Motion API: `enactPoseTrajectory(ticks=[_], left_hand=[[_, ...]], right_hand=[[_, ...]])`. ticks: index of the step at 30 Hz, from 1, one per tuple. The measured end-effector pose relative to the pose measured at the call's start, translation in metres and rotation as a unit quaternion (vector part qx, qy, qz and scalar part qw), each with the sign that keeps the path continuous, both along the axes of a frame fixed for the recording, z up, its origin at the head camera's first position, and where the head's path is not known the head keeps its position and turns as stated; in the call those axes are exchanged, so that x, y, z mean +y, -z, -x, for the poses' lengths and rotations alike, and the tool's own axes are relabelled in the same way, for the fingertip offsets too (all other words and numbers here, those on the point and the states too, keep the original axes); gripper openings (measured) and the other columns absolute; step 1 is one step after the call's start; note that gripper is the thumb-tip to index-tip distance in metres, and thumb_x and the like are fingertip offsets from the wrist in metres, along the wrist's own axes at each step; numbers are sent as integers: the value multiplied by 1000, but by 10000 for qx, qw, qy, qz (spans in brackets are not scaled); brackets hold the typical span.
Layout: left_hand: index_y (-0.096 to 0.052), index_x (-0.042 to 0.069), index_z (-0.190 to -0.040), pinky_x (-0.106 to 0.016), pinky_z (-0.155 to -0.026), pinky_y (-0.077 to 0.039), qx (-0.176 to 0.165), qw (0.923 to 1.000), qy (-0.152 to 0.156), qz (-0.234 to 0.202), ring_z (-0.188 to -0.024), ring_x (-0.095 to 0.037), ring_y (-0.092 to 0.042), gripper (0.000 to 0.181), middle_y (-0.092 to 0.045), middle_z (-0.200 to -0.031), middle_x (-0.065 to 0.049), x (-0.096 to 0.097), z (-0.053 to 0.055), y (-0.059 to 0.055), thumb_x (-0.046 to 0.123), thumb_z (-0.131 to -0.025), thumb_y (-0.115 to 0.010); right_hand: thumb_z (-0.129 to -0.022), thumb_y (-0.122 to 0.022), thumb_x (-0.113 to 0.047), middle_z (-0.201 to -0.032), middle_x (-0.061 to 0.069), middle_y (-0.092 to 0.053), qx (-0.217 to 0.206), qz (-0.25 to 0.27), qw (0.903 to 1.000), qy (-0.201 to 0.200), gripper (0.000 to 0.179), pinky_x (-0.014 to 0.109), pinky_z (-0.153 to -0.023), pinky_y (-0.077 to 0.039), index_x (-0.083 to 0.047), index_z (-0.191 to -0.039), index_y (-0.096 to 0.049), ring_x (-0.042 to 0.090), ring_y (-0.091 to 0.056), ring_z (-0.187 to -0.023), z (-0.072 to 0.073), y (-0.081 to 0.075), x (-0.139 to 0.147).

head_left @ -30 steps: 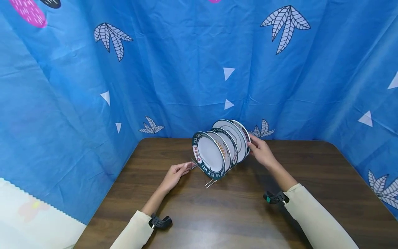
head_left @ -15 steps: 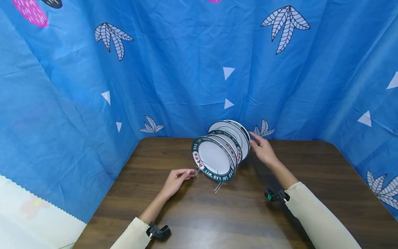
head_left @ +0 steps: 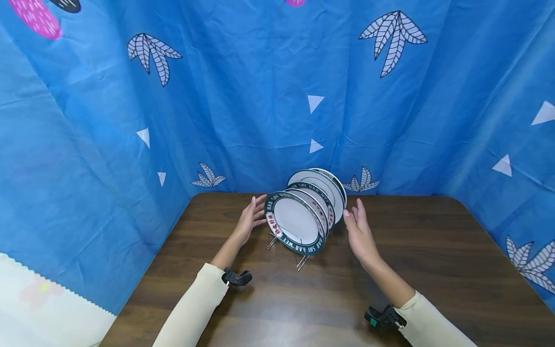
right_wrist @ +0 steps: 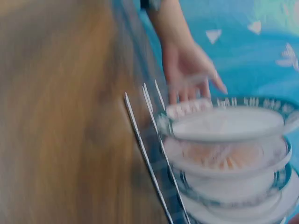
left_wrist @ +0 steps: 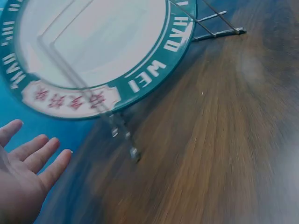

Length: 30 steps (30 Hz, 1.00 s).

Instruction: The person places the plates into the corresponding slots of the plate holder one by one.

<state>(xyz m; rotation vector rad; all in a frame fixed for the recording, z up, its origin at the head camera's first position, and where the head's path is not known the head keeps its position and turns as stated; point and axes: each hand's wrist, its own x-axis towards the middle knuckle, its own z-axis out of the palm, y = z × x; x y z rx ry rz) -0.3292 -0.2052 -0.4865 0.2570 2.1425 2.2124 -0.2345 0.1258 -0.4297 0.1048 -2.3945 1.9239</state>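
Note:
Several round plates stand on edge, leaning in a row in a metal wire rack (head_left: pixel 303 262). The front plate (head_left: pixel 296 220) is white with a dark green rim and lettering; the left wrist view shows red characters on its rim (left_wrist: pixel 70 100). A plate with an orange pattern (right_wrist: pixel 224 154) stands behind it in the right wrist view. My left hand (head_left: pixel 249 219) is spread beside the front plate's left edge; whether it touches cannot be made out. To the right of the rear plates (head_left: pixel 318 180), my right hand (head_left: pixel 361 236) has its fingers extended and grips nothing.
The plates and rack stand on a dark wooden table (head_left: pixel 412 241), toward its far side. A blue patterned curtain (head_left: pixel 260 96) hangs behind and along the sides. A pale cloth (head_left: pixel 43 299) shows at the lower left.
The rack and plates have turned and come slightly nearer. My left hand has let go of the rack's wire end and moved up beside the front plate. The right hand has drawn back from the rear plates.

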Motion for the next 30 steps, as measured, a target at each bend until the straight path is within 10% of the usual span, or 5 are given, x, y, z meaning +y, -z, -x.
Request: enactPoseTrajectory(ticks=[14,30], left_hand=[[-11,6,-163,-42,-127,-12,-695,9834,570,-1577,-154,-30,-17,87,-18,-168,-16,44,3,13,69,-102,-12],[-14,4,-162,-46,-127,-13,-577,9828,350,-1720,-154,-31,-17,87,-20,-166,-18,59,-39,14,69,-103,-15]], right_hand=[[-112,-36,-33,-170,0,12,272,427,9986,-163,72,50,-126,3,-19,-162,13,22,9,-156,-7,10,-31],[-112,-33,-38,-171,5,7,-12,594,9972,-452,71,45,-127,-1,-19,-162,13,22,5,-156,7,16,-18]])
